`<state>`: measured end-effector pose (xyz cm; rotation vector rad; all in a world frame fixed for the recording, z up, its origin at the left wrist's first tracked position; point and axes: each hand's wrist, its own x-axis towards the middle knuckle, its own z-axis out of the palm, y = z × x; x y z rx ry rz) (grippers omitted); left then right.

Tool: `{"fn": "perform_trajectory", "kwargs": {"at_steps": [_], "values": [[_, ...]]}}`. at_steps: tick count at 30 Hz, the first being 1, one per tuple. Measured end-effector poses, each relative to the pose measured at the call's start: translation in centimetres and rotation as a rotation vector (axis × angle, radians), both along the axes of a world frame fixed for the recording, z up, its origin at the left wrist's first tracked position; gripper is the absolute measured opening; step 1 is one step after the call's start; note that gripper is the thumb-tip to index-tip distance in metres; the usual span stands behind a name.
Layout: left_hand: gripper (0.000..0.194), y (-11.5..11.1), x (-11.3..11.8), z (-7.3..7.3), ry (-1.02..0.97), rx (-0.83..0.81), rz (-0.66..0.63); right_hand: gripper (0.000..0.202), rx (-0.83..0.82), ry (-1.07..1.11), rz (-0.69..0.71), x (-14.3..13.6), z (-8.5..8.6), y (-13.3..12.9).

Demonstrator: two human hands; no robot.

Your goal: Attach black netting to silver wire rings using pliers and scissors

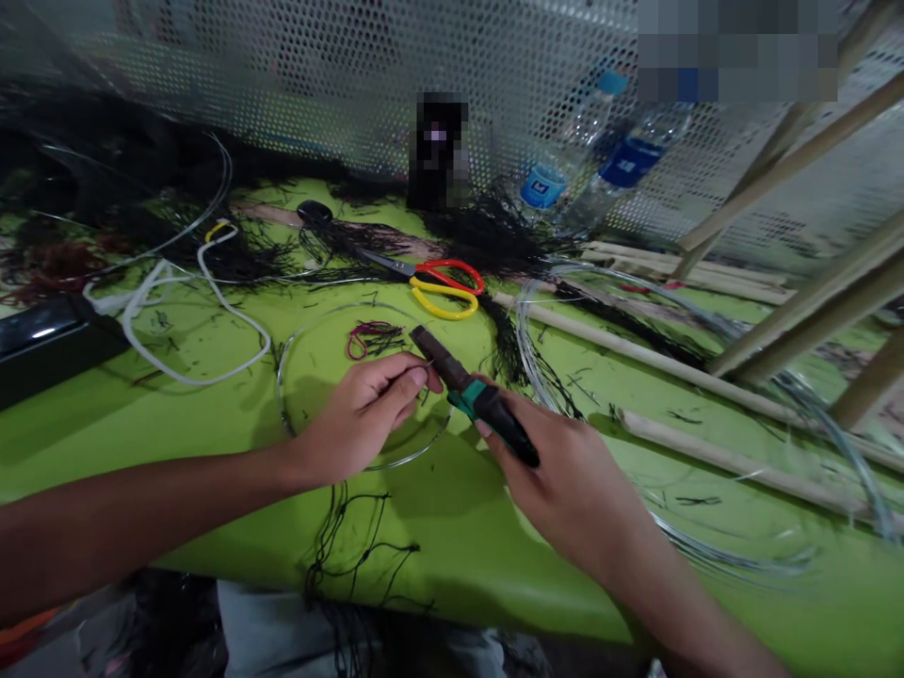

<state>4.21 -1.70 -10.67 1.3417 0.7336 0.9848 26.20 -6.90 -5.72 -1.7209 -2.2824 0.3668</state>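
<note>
My left hand (367, 414) is closed in a pinch on a thin metal wire (281, 381), which curves in a large ring on the green tabletop. In my right hand (569, 466) is a pair of pliers (478, 395) with green and black handles and dark jaws. The jaws lie right beside my left fingertips, at the wire's end; whether they grip it I cannot tell. Just beyond them rest scissors (452, 276) with one red and one yellow handle loop. A small magenta and black bundle of thread (362, 341) lies inside the ring.
Black netting (339, 556) hangs over the table's front edge. Coiled wires (526, 339) and wooden sticks (656, 367) lie to the right, with upright poles (826, 282) behind. Water bottles (547, 184) stand by the perforated panel. A white cord (190, 377) lies left.
</note>
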Motion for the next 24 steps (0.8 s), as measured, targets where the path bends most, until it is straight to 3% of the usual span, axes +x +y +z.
{"fn": "perform_trajectory", "kwargs": {"at_steps": [3, 8, 11, 13, 15, 17, 20, 24], "values": [[0.033, 0.1, 0.1, -0.2, -0.003, -0.006, 0.015, 0.028, -0.078, 0.031, -0.024, 1.1, 1.1, 0.4], [0.033, 0.1, 0.0, -0.4, 0.021, 0.019, 0.021, 0.032, -0.228, 0.105, -0.082, 3.2, 2.1, 2.6], [0.029, -0.3, -0.3, 0.2, 0.108, 0.067, 0.003, 0.030, -0.087, -0.015, -0.143, 3.4, 1.0, 3.5], [0.027, -0.6, -0.5, 0.6, 0.197, 0.146, -0.001, 0.029, 0.132, -0.096, -0.155, 3.0, 0.2, 3.3], [0.027, -0.9, -0.5, 1.0, 0.271, 0.236, 0.001, 0.021, 0.387, -0.057, -0.082, 2.3, 0.0, 2.6], [0.027, -1.1, -0.5, 1.2, 0.305, 0.322, 0.007, 0.013, 0.529, 0.091, 0.074, 1.4, 0.2, 1.6], [0.023, -1.2, -0.5, 1.2, 0.315, 0.481, 0.004, 0.015, 0.528, 0.258, 0.284, 0.3, 0.4, 0.5], [0.019, -1.2, -0.6, 1.1, 0.288, 0.627, -0.021, 0.021, 0.572, 0.300, 0.375, -0.2, -0.2, 0.3]]}}
